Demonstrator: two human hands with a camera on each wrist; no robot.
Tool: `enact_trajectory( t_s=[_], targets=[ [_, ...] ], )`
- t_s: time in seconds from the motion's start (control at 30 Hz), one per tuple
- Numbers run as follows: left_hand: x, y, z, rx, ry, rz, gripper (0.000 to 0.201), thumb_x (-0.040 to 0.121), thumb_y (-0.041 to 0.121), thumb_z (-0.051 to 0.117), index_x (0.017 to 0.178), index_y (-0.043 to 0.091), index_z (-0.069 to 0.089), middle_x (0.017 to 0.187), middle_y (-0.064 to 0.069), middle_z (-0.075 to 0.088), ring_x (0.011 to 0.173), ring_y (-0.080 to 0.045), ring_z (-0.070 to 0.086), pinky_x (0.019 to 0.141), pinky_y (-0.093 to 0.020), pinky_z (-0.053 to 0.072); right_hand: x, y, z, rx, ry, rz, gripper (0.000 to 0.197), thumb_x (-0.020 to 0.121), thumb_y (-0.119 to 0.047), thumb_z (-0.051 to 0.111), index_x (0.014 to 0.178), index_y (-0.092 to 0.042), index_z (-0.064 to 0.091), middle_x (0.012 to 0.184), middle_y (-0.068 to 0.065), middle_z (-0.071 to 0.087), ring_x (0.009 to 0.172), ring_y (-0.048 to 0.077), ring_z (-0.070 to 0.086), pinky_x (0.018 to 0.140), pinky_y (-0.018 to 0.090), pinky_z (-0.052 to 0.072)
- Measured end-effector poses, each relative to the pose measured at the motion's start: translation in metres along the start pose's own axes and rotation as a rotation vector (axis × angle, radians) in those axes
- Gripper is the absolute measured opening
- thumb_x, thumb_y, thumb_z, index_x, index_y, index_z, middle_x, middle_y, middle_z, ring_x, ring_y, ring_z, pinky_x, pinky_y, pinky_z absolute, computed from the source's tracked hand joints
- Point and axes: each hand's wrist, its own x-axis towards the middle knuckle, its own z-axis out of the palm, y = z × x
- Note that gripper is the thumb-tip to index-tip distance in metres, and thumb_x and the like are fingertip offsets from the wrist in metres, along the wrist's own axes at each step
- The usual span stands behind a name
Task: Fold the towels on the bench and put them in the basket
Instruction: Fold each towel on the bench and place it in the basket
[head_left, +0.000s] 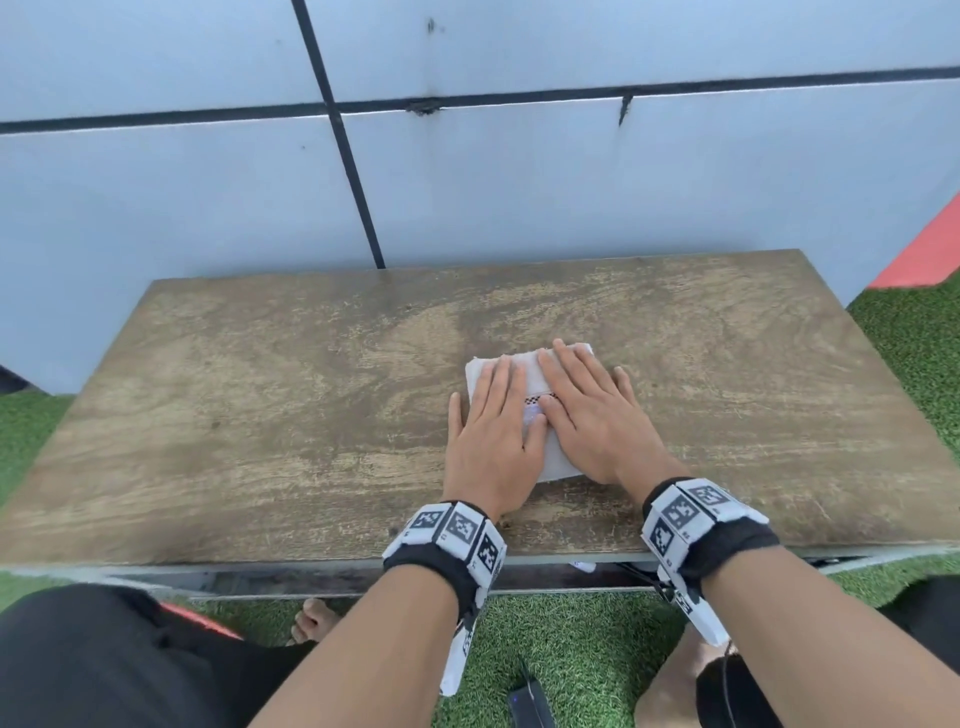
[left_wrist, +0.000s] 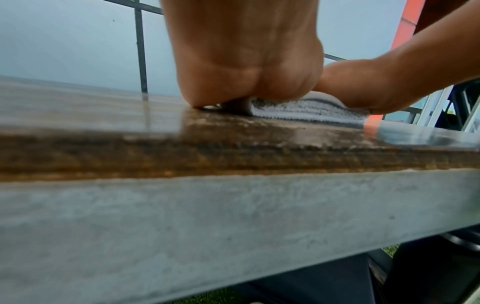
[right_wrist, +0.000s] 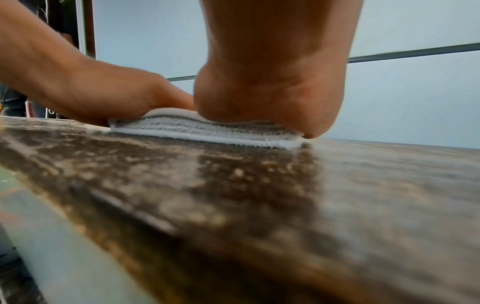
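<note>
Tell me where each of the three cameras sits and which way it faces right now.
Head: above, looking down at the bench; both forearms, left hand and right hand flat on the folded towel.
Left wrist: at the bench's near edge, facing the wall; left palm heel, right hand beside it.
Right wrist: low over the bench top, facing the wall; right palm heel, left hand beside it.
Both wrist views share the towel's layered edge.

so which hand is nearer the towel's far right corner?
Right. The right hand presses flat on the towel, fingertips near that corner; the left hand presses its left side, farther from it.
</note>
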Motion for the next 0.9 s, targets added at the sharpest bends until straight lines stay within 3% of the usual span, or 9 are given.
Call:
enact_trajectory(
  t_s=[0.33, 0.43, 0.6, 0.7, 0.83, 0.9],
  targets=[
    [-0.003, -0.005, -0.005, -0.003, -0.038, -0.176, 0.059, 0.107, 0.044, 0.014, 0.16, 0.03, -0.005, 0.167, 0.012, -0.013, 0.155, -0.015, -0.008, 0.125, -0.05, -0.005, -0.005, -0.006, 0.001, 0.015, -0.02, 0.062, 0.061, 0.104, -0.051, 0.011, 0.16, -0.032, -0.003, 0.167, -0.013, -0.013, 0.152, 0.006, -0.017, 0.125, 0.047, -0.002],
    [-0.006, -0.006, -0.006, -0.022, -0.06, -0.229, 0.059, 0.107, 0.044, 0.014, 0.159, 0.033, -0.01, 0.168, 0.004, -0.013, 0.155, -0.015, -0.01, 0.124, -0.049, -0.009, -0.008, -0.007, 0.0, 0.038, -0.029, 0.097, 0.061, 0.105, -0.05, 0.012, 0.16, -0.03, -0.006, 0.167, -0.011, -0.016, 0.154, 0.012, -0.014, 0.126, 0.046, 0.0],
    [-0.011, -0.01, -0.009, -0.047, -0.087, -0.287, 0.064, 0.106, 0.045, 0.013, 0.16, 0.021, -0.013, 0.169, 0.004, -0.01, 0.154, -0.012, -0.013, 0.124, -0.045, -0.011, -0.015, -0.004, 0.0, 0.083, -0.053, 0.143, 0.062, 0.106, -0.049, 0.011, 0.159, -0.027, -0.012, 0.167, -0.007, -0.019, 0.155, 0.018, -0.01, 0.125, 0.039, -0.005],
    [-0.014, -0.01, -0.011, -0.033, -0.105, -0.303, 0.065, 0.106, 0.047, 0.012, 0.16, 0.018, -0.009, 0.168, 0.005, -0.013, 0.154, -0.013, -0.015, 0.124, -0.046, -0.012, -0.02, -0.004, 0.003, 0.101, -0.053, 0.159, 0.065, 0.105, -0.051, 0.012, 0.159, -0.026, -0.015, 0.165, -0.006, -0.024, 0.155, 0.019, -0.01, 0.124, 0.041, -0.003],
    [-0.021, -0.009, -0.012, -0.023, -0.105, -0.318, 0.064, 0.106, 0.046, 0.014, 0.161, 0.018, -0.003, 0.168, 0.005, -0.014, 0.154, -0.015, -0.016, 0.124, -0.047, -0.011, -0.03, -0.004, 0.009, 0.137, 0.008, 0.26, 0.088, 0.1, -0.065, 0.02, 0.157, -0.01, -0.019, 0.158, 0.006, -0.041, 0.155, 0.025, -0.009, 0.124, 0.043, 0.001],
    [-0.026, -0.008, -0.014, -0.03, -0.095, -0.324, 0.064, 0.106, 0.045, 0.018, 0.16, 0.016, 0.002, 0.168, 0.003, -0.011, 0.154, -0.016, -0.014, 0.124, -0.048, -0.009, -0.037, -0.004, 0.009, 0.139, -0.005, 0.303, 0.096, 0.096, -0.07, 0.021, 0.158, -0.002, -0.008, 0.158, 0.013, -0.039, 0.155, 0.029, -0.009, 0.124, 0.043, 0.001]
  ],
)
